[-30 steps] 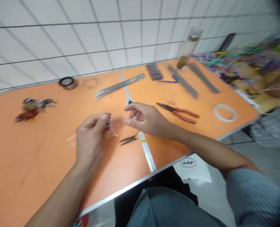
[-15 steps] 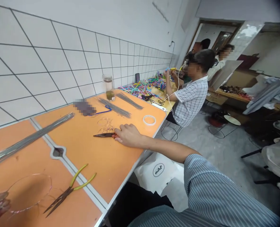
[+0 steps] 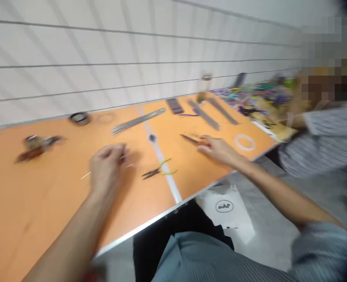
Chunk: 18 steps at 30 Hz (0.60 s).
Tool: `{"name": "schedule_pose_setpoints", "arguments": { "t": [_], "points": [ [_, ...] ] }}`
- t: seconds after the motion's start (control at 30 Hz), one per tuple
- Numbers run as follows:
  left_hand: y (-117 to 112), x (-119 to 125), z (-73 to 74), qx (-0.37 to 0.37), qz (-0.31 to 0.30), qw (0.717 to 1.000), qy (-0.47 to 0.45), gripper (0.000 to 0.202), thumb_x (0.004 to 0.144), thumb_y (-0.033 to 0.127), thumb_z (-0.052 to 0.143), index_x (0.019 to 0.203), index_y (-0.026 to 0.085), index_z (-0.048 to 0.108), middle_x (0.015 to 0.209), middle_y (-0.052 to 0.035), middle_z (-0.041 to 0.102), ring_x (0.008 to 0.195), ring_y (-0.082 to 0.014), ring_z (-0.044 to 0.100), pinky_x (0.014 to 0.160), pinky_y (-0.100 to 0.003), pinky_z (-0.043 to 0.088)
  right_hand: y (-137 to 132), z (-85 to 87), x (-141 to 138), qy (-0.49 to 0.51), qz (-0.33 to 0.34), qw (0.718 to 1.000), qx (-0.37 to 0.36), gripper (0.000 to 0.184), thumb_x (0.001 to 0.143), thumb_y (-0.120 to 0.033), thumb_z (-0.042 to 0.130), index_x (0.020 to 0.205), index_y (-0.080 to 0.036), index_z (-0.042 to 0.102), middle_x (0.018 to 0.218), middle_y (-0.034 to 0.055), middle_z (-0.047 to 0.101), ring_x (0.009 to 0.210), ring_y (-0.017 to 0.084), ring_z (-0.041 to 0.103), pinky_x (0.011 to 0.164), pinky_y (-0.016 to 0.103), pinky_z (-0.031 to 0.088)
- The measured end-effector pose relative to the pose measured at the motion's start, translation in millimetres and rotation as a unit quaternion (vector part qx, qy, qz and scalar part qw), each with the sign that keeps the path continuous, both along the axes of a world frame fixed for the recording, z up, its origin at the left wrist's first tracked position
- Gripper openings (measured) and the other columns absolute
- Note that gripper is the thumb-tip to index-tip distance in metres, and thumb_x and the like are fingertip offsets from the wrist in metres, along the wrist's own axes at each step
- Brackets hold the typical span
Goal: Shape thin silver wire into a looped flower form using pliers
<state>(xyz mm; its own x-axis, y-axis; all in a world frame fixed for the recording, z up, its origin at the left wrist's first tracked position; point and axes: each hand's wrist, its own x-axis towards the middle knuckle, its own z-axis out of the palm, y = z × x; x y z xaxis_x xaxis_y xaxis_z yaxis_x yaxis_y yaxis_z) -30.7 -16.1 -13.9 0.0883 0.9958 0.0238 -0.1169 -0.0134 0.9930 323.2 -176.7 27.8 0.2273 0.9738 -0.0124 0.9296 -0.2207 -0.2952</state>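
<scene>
My left hand is closed in a pinch over the left part of the table, holding a thin wire whose end sticks out on the left. More of the wire shows, blurred, to the right of the fingers. My right hand rests on the table with its fingers wrapped round the reddish-orange handles of pliers. Their dark jaws point left, shut as far as the blur shows. Between my hands lie needle-nose pliers with yellow handles spread apart. Faint loose wires lie behind the right hand's pliers.
Bundles of wire lie along the back of the orange table. A white ring, a jar, a dark roll and small tools are around. A co-worker's sleeve is at right.
The view has swung left and is blurred. My left hand and forearm now show fully, with the wire still held. My right hand stays on the pliers at about the same place on the table.
</scene>
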Motion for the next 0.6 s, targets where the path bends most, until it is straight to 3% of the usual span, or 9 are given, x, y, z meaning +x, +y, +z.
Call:
{"name": "schedule_pose_setpoints", "arguments": {
  "t": [0.07, 0.13, 0.23, 0.27, 0.4, 0.47, 0.57, 0.6],
  "points": [
    [5, 18, 10.0, -0.025, 0.027, 0.999, -0.023, 0.033, 0.072, 0.044, 0.094, 0.077, 0.017, 0.075, 0.075, -0.0028, 0.073, 0.065, -0.0121, 0.06, 0.064, -0.025, 0.051, 10, -1.6, 19, 0.037, -0.031, 0.999, -0.025, 0.043, 0.097, -0.038, 0.072, 0.137, -0.02, 0.074, 0.129, 0.0161, 0.082, 0.11, 0.032, 0.078, 0.09, 0.037, 0.054],
    [9, 26, 12.3, -0.032, 0.039, 0.998, -0.045, 0.032, 0.069, 0.043, 0.094, 0.075, 0.017, 0.076, 0.073, -0.0032, 0.073, 0.063, -0.0118, 0.06, 0.063, -0.025, 0.051, 18, 0.9, 36, 0.062, -0.025, 0.997, -0.033, 0.035, 0.088, -0.024, 0.076, 0.122, -0.021, 0.082, 0.115, 0.0154, 0.085, 0.093, 0.026, 0.078, 0.077, 0.033, 0.051],
    [8, 25, 9.0, -0.017, 0.037, 0.997, -0.061, 0.029, 0.071, 0.042, 0.093, 0.075, 0.017, 0.078, 0.074, -0.0042, 0.074, 0.063, -0.0109, 0.06, 0.062, -0.024, 0.05, 18, 14.0, 49, 0.266, 0.0, 0.959, -0.098, 0.015, 0.092, -0.023, 0.072, 0.097, -0.018, 0.085, 0.081, 0.017, 0.08, 0.058, 0.015, 0.066, 0.055, 0.033, 0.04],
    [7, 23, 7.0, -0.016, 0.032, 0.997, -0.064, 0.028, 0.072, 0.042, 0.093, 0.075, 0.017, 0.079, 0.074, -0.0043, 0.075, 0.062, -0.0109, 0.06, 0.062, -0.024, 0.05, 17, 18.8, 50, 0.311, 0.007, 0.944, -0.111, 0.018, 0.095, -0.028, 0.071, 0.091, -0.018, 0.085, 0.08, 0.0196, 0.079, 0.057, 0.015, 0.067, 0.052, 0.034, 0.039],
    [10, 20, 1.8, -0.023, 0.026, 0.996, -0.08, 0.027, 0.074, 0.042, 0.092, 0.077, 0.018, 0.081, 0.074, -0.0045, 0.076, 0.062, -0.0112, 0.061, 0.061, -0.024, 0.05, 17, 27.0, 49, 0.466, 0.011, 0.873, -0.147, 0.029, 0.102, -0.044, 0.071, 0.108, -0.02, 0.086, 0.104, 0.031, 0.081, 0.081, 0.023, 0.081, 0.056, 0.036, 0.046],
    [12, 19, 2.2, -0.024, 0.026, 0.995, -0.089, 0.029, 0.073, 0.043, 0.093, 0.077, 0.017, 0.081, 0.073, -0.0042, 0.076, 0.061, -0.0104, 0.061, 0.061, -0.023, 0.05, 21, 22.6, 41, 0.451, 0.024, 0.881, -0.144, 0.03, 0.101, -0.047, 0.074, 0.108, -0.021, 0.086, 0.1, 0.028, 0.081, 0.08, 0.022, 0.08, 0.059, 0.036, 0.049],
    [14, 18, 5.7, -0.019, 0.029, 0.995, -0.096, 0.03, 0.074, 0.044, 0.094, 0.078, 0.017, 0.081, 0.075, -0.0039, 0.076, 0.061, -0.0097, 0.061, 0.062, -0.023, 0.051, 31, 9.7, 15, 0.365, 0.104, 0.922, -0.079, 0.027, 0.102, -0.048, 0.072, 0.101, -0.024, 0.086, 0.093, 0.0194, 0.082, 0.069, 0.017, 0.074, 0.056, 0.032, 0.048],
    [14, 18, 7.1, -0.015, 0.031, 0.995, -0.098, 0.031, 0.074, 0.045, 0.095, 0.078, 0.017, 0.081, 0.076, -0.0039, 0.077, 0.062, -0.0096, 0.062, 0.062, -0.023, 0.051, 35, 5.3, 4, 0.319, 0.122, 0.94, 0.005, 0.028, 0.104, -0.047, 0.068, 0.096, -0.026, 0.085, 0.088, 0.016, 0.081, 0.067, 0.015, 0.072, 0.055, 0.031, 0.047]
  ]
}}
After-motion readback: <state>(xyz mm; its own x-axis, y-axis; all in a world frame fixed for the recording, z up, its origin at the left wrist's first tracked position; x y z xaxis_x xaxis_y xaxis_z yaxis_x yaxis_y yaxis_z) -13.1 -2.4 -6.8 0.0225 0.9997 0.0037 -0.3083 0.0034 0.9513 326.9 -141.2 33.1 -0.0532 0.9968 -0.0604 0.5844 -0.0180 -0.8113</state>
